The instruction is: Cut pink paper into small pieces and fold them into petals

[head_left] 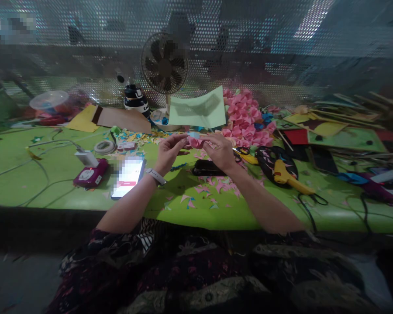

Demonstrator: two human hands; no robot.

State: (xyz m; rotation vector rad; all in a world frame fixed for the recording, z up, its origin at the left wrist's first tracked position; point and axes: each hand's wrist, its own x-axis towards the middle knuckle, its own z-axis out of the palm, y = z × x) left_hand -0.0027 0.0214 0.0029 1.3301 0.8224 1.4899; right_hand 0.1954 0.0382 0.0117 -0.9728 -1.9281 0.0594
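A small folded pink paper piece (195,142) is pinched between my two hands above the green table. My left hand (170,151) holds its left end between thumb and fingers, with a pale watch on the wrist. At its right end, my right hand (218,151) has closed fingers on the same piece. Just under my right hand lies a black stapler-like object (208,168). Pink paper scraps (220,185) are scattered below and between my arms. Behind my right hand rises a heap of folded pink paper pieces (245,115).
A lit phone (128,178) and a purple power socket (92,173) lie on the left. Further back are a fan (164,65), a black bottle (136,101) and a light green sheet (198,109). A yellow glue gun (290,178) with cables rests on the right.
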